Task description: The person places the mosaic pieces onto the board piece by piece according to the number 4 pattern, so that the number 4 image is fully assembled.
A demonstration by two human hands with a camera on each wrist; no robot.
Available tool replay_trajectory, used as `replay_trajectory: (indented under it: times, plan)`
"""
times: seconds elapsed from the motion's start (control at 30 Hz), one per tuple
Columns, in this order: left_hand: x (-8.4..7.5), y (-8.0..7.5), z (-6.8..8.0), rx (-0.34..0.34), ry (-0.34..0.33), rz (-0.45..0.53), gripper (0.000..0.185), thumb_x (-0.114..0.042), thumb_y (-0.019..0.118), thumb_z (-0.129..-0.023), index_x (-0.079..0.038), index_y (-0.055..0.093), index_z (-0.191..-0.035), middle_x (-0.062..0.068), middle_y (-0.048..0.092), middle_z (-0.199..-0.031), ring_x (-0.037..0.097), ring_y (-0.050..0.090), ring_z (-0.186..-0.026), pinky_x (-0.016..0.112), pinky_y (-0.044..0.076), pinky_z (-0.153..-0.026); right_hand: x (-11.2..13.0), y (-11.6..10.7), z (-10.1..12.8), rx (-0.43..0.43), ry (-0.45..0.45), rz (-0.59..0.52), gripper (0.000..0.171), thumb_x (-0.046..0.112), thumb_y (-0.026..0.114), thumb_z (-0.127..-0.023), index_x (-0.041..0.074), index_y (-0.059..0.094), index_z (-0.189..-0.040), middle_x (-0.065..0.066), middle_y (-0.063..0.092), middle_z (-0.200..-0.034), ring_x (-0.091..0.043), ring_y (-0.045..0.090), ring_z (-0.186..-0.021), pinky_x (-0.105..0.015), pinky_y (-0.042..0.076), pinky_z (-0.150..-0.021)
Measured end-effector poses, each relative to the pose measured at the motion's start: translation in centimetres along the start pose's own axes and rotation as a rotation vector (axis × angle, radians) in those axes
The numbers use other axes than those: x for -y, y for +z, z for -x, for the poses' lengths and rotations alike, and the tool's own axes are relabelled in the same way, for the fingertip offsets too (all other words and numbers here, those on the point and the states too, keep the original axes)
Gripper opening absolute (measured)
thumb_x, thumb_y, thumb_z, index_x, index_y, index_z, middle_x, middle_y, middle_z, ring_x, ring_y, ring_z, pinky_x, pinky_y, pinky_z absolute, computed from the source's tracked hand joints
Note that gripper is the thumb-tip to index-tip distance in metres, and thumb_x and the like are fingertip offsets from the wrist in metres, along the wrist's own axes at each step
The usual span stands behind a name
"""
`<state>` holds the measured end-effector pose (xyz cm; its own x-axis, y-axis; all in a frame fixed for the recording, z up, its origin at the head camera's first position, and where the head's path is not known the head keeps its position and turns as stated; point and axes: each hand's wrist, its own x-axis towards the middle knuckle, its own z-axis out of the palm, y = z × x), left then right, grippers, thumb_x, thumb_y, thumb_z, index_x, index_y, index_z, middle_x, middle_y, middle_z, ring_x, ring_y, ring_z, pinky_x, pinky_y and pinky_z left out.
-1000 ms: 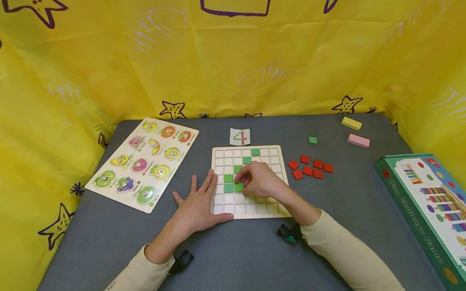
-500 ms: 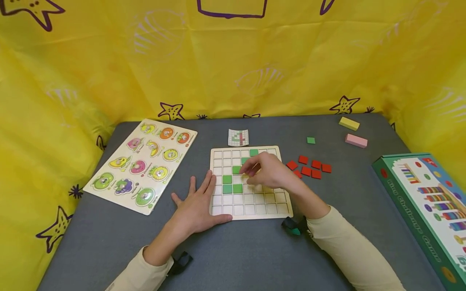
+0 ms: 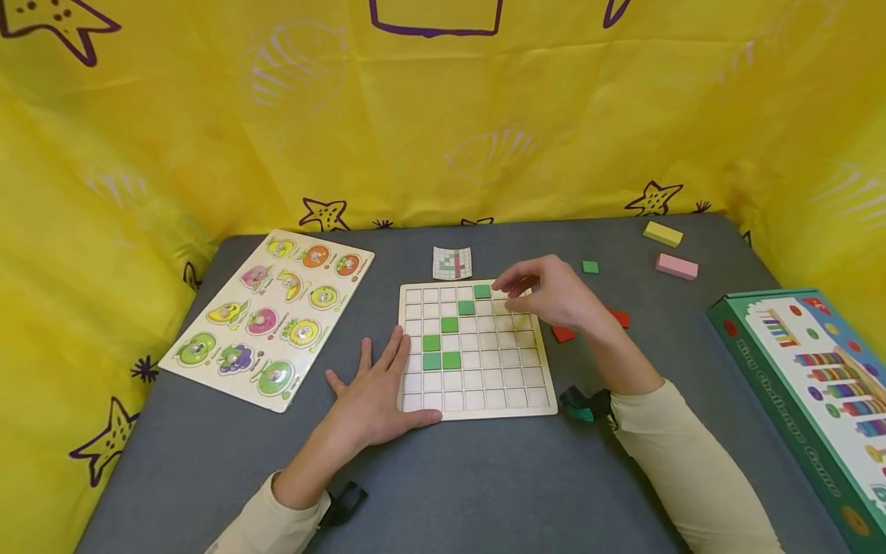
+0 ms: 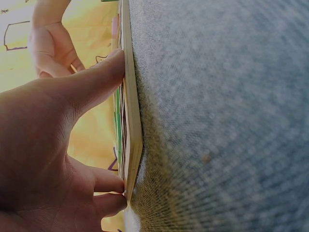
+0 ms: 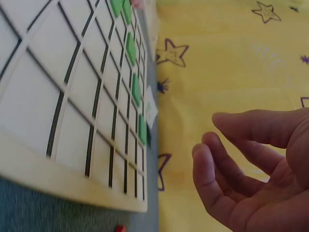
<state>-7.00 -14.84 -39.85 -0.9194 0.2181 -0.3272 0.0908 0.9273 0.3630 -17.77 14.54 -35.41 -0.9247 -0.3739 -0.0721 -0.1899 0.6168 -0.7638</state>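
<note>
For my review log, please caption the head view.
Left hand touching a gridded board with six green tiles; right hand, apparently empty, hovering near its far right corner.

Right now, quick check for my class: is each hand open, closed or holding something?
Left hand: open, fingers spread, touching the board's edge.
Right hand: open, fingers loosely bent, holding nothing.

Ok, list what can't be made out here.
Red tiles: head view; the right forearm hides the area between them, so no sure count.
Ring Challenge Game box: head view; the frame's right edge cuts it off.
Pattern card: head view; printed squares too small to count surely.
Fruit puzzle board: head view; printed words too small to read.
Grid board: left wrist view; seen edge-on, hiding most cells.
</note>
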Motion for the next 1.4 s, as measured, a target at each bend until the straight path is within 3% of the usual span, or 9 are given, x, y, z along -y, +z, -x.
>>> replay_trajectory:
  times: [0.27,0.67,0.87,1.13,1.4]
  plan:
    - [0.0,0.1,0.0,-0.007,0.009,0.009,0.123,-0.072,0.079,-0.078,-0.016,0.016,-0.169,-0.001,0.003,-0.177,0.051,-0.001,-0.158,0.096,0.000,-0.097,-2.2,-2.7,-0.2,-0.042,0.077,0.024,0.025,0.008,0.075,-0.093,0.008,0.078,-0.117,-0.015,0.074,-0.116,-0.027,0.067,-0.103,-0.035,0.052,-0.083]
    - [0.1,0.1,0.1,-0.008,0.003,0.016,0.123,-0.072,0.079,-0.078,-0.015,0.017,-0.168,0.000,0.004,-0.177,0.052,0.001,-0.158,0.096,-0.001,-0.097,-7.5,-6.8,-1.7,-0.100,0.147,0.008,0.032,0.002,0.074,-0.092,0.000,0.074,-0.124,-0.023,0.072,-0.121,-0.028,0.067,-0.104,-0.020,0.051,-0.078]
    - [0.1,0.1,0.2,-0.007,0.001,0.012,0.123,-0.072,0.079,-0.078,-0.016,0.017,-0.168,0.000,0.004,-0.177,0.053,0.001,-0.158,0.096,-0.001,-0.098,-9.2,-7.8,-2.1,-0.121,0.189,0.031,0.032,0.002,0.072,-0.092,-0.002,0.073,-0.124,-0.024,0.071,-0.122,-0.022,0.064,-0.100,-0.020,0.050,-0.077]
    - [0.2,0.3,0.1,-0.012,0.007,0.009,0.123,-0.072,0.078,-0.078,-0.016,0.017,-0.169,-0.001,0.004,-0.177,0.052,0.001,-0.158,0.096,0.000,-0.097,-10.5,-8.6,-2.3,-0.110,0.229,0.041,0.037,0.000,0.072,-0.091,-0.004,0.070,-0.127,-0.027,0.068,-0.131,-0.035,0.061,-0.116,-0.030,0.047,-0.087]
    - [0.1,0.2,0.3,-0.018,0.007,0.014,0.122,-0.072,0.078,-0.078,-0.016,0.018,-0.168,0.000,0.005,-0.177,0.053,0.002,-0.158,0.095,-0.001,-0.098,-11.7,-9.3,-2.4,-0.073,0.254,0.045,0.040,0.000,0.074,-0.090,-0.007,0.068,-0.129,-0.026,0.069,-0.124,-0.018,0.059,-0.093,-0.023,0.048,-0.074]
